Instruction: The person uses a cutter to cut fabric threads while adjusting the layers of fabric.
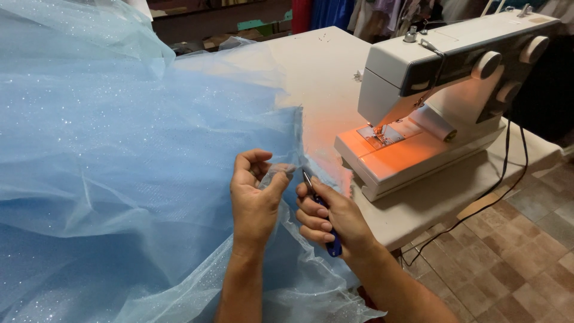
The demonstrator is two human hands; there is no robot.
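Head view: left hand [254,200] pinches the edge of glittery light-blue tulle [119,149] – fabric heaped over the table's [326,72] left side, spilling off the front edge. Right hand [332,218] grips a blue-handled seam ripper [320,209], tip at the pinched edge – white sewing machine [442,90] near the right edge
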